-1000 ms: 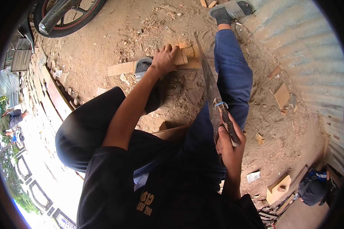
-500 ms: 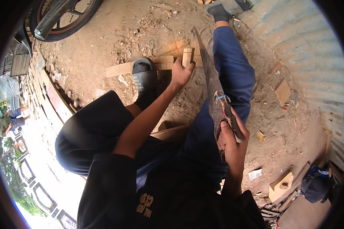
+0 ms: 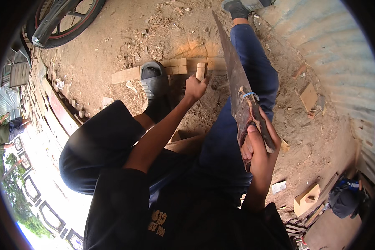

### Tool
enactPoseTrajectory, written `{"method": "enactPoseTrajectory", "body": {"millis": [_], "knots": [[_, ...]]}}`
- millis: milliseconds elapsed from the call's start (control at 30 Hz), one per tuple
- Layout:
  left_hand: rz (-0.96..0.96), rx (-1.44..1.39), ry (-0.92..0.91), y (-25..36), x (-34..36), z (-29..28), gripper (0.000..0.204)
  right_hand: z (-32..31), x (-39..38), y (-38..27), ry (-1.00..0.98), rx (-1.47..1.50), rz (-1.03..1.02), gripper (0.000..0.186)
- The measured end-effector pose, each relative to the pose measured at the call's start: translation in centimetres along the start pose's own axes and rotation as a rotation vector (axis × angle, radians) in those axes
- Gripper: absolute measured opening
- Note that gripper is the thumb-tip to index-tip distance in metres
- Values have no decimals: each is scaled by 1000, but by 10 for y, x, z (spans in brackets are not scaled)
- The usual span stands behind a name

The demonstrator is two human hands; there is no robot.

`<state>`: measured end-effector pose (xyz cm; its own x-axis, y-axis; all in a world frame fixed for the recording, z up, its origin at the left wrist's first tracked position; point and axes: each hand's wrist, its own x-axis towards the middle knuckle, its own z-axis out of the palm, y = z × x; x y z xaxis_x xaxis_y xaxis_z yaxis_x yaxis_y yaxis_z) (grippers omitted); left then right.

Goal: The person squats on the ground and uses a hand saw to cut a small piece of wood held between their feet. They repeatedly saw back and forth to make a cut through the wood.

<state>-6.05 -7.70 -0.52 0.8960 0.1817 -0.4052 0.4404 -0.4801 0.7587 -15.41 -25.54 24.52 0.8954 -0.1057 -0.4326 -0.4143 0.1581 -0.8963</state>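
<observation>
The right hand (image 3: 260, 146) is closed around the handle of a saw (image 3: 234, 68), its thumb lying along the grip, and the left hand (image 3: 196, 88) is clenched around a short wooden block (image 3: 201, 71). The saw extends forward from the right hand, with its blade to the right of the left hand and apart from it. Its tip points away from the person and slightly left, so the long axis slants steeply from lower right to upper left. A blue tie (image 3: 251, 96) sits where blade meets handle. The block projects beyond the left fist, its long axis pointing away from the body. Just past it, a long board (image 3: 127, 76) lies crosswise on the dirt ground (image 3: 112, 41), under the left foot's grey sandal (image 3: 154, 85).
</observation>
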Motion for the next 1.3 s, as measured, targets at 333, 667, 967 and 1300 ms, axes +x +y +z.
{"method": "enactPoseTrajectory", "body": {"millis": [333,667,967,1300], "knots": [[-191,272,-223,-14,24,2,40,-2,-4,-6,-13,11,-25,45],[145,372,-460,31,36,-79,44,-7,-3,1,-8,-6,-11,45],[298,814,-441,3,78,-118,61,4,3,4,-78,16,-26,43],[231,1168,-304,6,30,-71,111,11,-3,19,-123,-2,33,44]]}}
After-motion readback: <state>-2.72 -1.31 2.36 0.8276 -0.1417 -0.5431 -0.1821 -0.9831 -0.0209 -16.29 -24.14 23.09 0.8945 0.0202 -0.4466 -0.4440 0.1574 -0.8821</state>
